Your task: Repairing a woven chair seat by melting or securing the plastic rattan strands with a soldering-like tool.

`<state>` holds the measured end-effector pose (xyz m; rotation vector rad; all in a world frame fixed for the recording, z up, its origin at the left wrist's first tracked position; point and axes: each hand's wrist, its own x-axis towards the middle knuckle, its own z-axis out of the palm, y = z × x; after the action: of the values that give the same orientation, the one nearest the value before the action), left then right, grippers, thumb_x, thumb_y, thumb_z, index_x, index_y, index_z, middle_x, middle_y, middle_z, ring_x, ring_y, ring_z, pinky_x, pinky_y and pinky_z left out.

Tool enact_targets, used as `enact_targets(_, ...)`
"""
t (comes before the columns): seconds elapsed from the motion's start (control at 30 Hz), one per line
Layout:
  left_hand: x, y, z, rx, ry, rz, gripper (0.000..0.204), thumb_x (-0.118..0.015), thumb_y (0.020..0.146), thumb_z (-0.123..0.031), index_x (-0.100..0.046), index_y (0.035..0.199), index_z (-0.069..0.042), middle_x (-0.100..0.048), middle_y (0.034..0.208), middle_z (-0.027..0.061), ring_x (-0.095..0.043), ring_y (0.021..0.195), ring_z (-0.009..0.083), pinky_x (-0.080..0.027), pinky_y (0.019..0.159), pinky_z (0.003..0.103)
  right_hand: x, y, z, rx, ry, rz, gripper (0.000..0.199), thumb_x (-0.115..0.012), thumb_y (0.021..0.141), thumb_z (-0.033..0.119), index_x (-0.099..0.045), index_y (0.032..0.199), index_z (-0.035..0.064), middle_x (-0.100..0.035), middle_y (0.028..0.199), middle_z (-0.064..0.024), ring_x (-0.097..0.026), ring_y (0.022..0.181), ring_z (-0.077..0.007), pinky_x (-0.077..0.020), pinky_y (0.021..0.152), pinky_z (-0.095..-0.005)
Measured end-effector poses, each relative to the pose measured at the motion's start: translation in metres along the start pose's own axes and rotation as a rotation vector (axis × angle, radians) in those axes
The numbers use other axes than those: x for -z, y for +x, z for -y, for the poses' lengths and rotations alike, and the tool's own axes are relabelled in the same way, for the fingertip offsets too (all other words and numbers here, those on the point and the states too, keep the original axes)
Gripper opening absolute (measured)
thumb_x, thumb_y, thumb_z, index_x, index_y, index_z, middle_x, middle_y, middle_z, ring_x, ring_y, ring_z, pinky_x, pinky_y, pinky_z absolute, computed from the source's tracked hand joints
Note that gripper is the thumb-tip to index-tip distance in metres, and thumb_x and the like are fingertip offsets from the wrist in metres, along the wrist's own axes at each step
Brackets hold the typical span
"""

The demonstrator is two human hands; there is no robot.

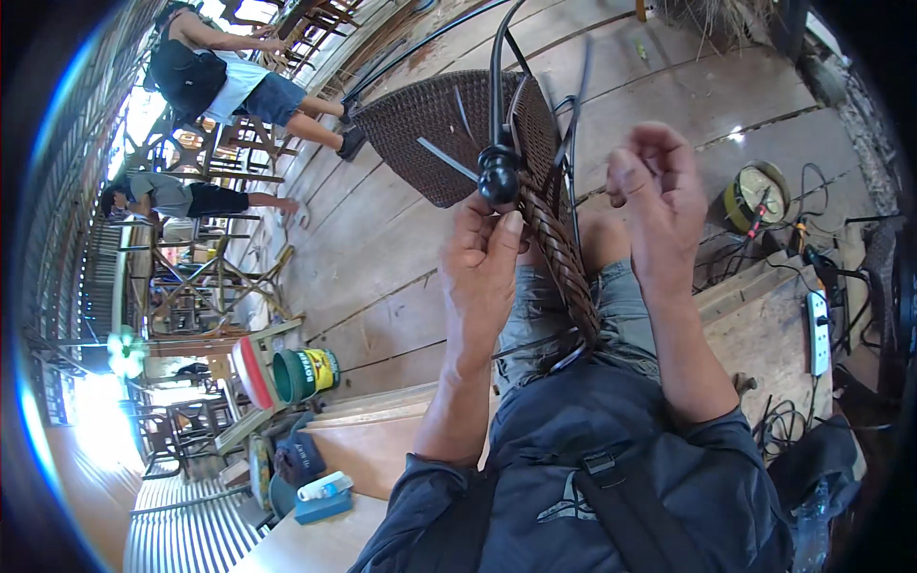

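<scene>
A chair frame with black metal tubing and a woven brown panel stands before me, partly between my legs. A thick brown braid runs along its edge toward my lap. My left hand is closed on the braid's upper end, thumb against fingers, just below a black ball-shaped knob. My right hand is raised to the right of the braid, apart from it, fingers curled toward the thumb; what it holds, if anything, is hidden. Loose flat strips stick out near the knob, one of them blurred.
On the right, a bucket with tools sits near tangled cords and a white power strip on a wooden board. At left stand a green bucket and a blue box. Two people work among chair frames further left.
</scene>
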<state>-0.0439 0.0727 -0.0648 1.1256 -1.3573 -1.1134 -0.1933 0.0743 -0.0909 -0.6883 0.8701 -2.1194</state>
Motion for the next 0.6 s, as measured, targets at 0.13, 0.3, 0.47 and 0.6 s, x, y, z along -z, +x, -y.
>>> enact_targets(0.13, 0.003, 0.003, 0.006, 0.024, 0.071, 0.081, 0.02, -0.053, 0.091, -0.007, -0.053, 0.11, 0.0, -0.058, 0.092, 0.0015, -0.052, 0.08, 0.0054, -0.044, 0.072, 0.02, -0.021, -0.011, 0.009, 0.009, -0.367, 0.353, 0.023, -0.067, 0.079, 0.006, -0.058, 0.1, 0.0012, -0.059, 0.08, -0.0049, -0.057, 0.074, -0.0099, -0.047, 0.066, -0.0237)
enact_targets(0.3, 0.001, 0.002, 0.002, -0.038, 0.16, 0.059, 0.02, -0.052, 0.091, -0.006, -0.054, 0.109, 0.002, -0.057, 0.088, 0.0015, -0.05, 0.075, 0.006, -0.043, 0.067, 0.021, -0.022, 0.001, -0.008, 0.189, -0.63, 0.367, 0.019, -0.062, 0.08, 0.004, -0.058, 0.098, 0.0009, -0.063, 0.083, -0.0128, -0.062, 0.078, -0.0194, -0.0491, 0.07, -0.0294)
enact_targets(0.47, 0.0, 0.001, -0.003, 0.031, 0.113, 0.069, 0.019, -0.055, 0.09, -0.006, -0.054, 0.107, 0.001, -0.056, 0.087, 0.0015, -0.05, 0.076, 0.0057, -0.043, 0.068, 0.02, -0.013, 0.007, -0.016, -0.427, -0.244, 0.251, 0.017, -0.055, 0.088, 0.01, -0.058, 0.102, 0.0011, -0.06, 0.082, -0.0029, -0.054, 0.069, -0.0098, -0.0447, 0.063, -0.0232)
enact_targets(0.6, -0.009, -0.001, 0.002, 0.006, -0.013, 0.06, 0.027, -0.059, 0.087, -0.003, -0.05, 0.113, 0.001, -0.054, 0.093, 0.0021, -0.05, 0.082, 0.0062, -0.043, 0.073, 0.019, -0.011, 0.01, -0.016, -0.463, 0.229, 0.202, 0.013, -0.055, 0.088, 0.009, -0.059, 0.096, -0.0001, -0.058, 0.076, -0.0002, -0.052, 0.067, -0.0069, -0.0421, 0.06, -0.0201)
